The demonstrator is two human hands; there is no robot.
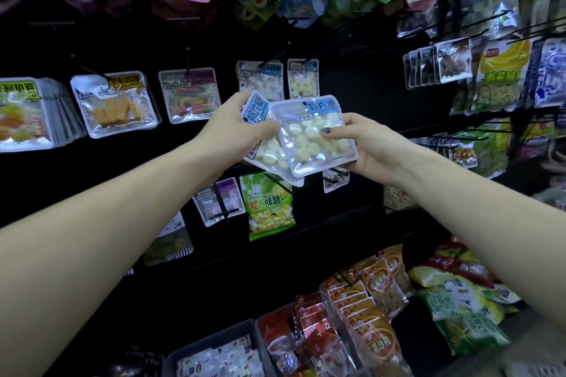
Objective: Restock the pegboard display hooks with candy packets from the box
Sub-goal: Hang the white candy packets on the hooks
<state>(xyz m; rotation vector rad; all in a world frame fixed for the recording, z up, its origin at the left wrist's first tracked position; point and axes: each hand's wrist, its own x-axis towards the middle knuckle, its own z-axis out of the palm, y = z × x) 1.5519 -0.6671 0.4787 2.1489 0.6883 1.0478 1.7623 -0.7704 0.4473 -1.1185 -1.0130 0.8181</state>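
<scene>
Hands meet before the black pegboard [352, 94]: your left hand [235, 128] grips the rear candy packet [260, 113], your right hand [367, 143] pinches the front candy packet [312, 134], both overlapping, near two hanging white-candy packets [260, 79]

A black pegboard wall [352, 94] carries everything here, packets hanging off its black hooks. Take the green durian candy packet [269, 205] as the marker. Up and left of it hang a clear packet of orange candy [118, 105] and a clear packet of gummy worms [190, 96]. Straight above hang two clear packets of white candy [260, 77], side by side. Just left of it hangs a purple-labelled packet [219, 200]. Far up and right hangs a yellow banana-chip bag [499, 76]. Below and right, orange packets [379, 291] hang in a row.
</scene>
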